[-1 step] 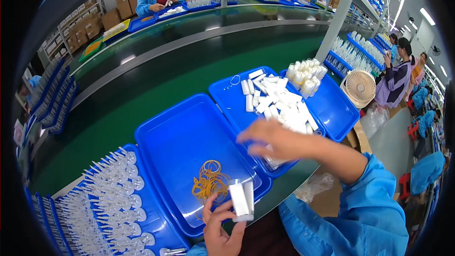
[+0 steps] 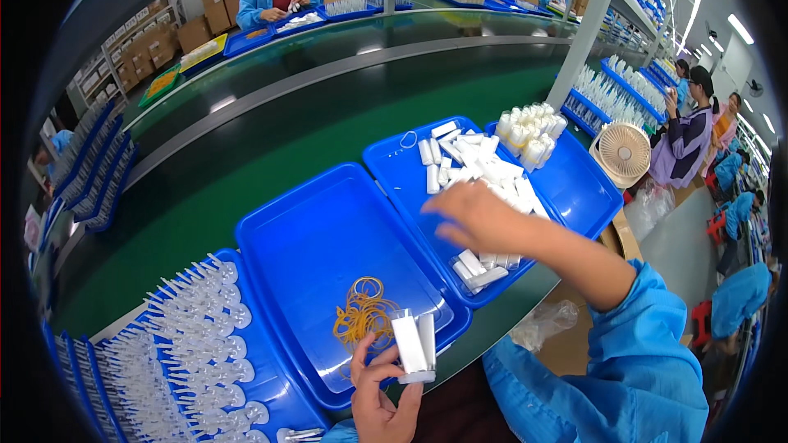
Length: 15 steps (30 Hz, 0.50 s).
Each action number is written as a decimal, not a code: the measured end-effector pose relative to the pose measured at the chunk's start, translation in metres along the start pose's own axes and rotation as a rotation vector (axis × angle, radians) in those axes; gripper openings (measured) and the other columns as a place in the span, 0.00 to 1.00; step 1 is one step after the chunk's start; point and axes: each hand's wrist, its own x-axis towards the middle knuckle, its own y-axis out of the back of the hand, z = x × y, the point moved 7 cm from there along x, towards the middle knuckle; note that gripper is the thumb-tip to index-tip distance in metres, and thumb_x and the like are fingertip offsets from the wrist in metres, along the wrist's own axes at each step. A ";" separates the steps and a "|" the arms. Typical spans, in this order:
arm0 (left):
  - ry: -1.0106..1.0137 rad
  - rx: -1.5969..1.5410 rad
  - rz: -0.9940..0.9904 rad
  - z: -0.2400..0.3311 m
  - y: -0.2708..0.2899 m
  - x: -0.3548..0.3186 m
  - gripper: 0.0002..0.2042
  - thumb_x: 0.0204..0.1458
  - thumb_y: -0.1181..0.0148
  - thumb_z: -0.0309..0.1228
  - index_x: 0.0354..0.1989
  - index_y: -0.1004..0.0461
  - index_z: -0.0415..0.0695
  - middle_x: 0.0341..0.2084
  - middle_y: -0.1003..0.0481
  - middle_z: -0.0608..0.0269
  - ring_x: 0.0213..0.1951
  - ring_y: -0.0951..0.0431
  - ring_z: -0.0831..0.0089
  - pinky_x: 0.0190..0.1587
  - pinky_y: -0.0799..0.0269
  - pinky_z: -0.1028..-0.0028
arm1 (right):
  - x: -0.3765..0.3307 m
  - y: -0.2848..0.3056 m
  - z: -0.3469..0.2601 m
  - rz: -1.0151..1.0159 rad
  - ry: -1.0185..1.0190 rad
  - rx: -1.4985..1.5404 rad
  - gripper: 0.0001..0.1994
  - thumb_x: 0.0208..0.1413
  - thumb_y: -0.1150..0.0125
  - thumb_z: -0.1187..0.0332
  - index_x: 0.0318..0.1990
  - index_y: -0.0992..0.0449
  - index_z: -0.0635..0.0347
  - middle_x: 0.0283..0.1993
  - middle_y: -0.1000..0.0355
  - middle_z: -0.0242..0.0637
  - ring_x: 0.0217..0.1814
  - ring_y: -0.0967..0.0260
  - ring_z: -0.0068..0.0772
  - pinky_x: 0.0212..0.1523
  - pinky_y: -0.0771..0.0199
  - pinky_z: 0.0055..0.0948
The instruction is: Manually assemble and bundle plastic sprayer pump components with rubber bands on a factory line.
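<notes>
My left hand [image 2: 384, 400], at the lower middle, pinches a clear round-based plastic holder [image 2: 417, 376] near its base. Two white rectangular pieces [image 2: 410, 344] stand upright in the holder. Just behind it, a tangle of yellow rubber bands [image 2: 361, 312] lies in a blue tray [image 2: 316, 221]. My right hand [image 2: 476, 217] hovers over the neighbouring blue tray [image 2: 386, 148], which holds many loose white pieces [image 2: 472, 156]. Its fingers point left and are apart, slightly blurred, with nothing visible between them. More white pieces [image 2: 484, 267] lie below that hand, at the tray's near end.
A blue tray at the left holds rows of clear stemmed parts with round discs [image 2: 234, 344]. Bundled white pieces [image 2: 529, 135] stand in a right-hand tray [image 2: 574, 189], near a beige fan [image 2: 622, 153]. A green conveyor [image 2: 328, 115] runs behind. Other people work around it.
My right hand has moved slightly right and away from me, uncovering more white pieces at the tray's near end. My left hand has tilted the holder slightly.
</notes>
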 end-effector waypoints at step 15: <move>-0.199 0.242 0.107 0.036 0.020 0.000 0.11 0.33 0.36 0.20 0.29 0.27 0.43 0.31 0.28 0.59 0.48 0.34 0.51 0.52 0.46 0.56 | 0.031 -0.008 0.060 -0.114 -0.206 -0.345 0.19 0.37 0.35 0.70 0.40 0.31 0.59 0.32 0.30 0.42 0.33 0.29 0.43 0.32 0.28 0.37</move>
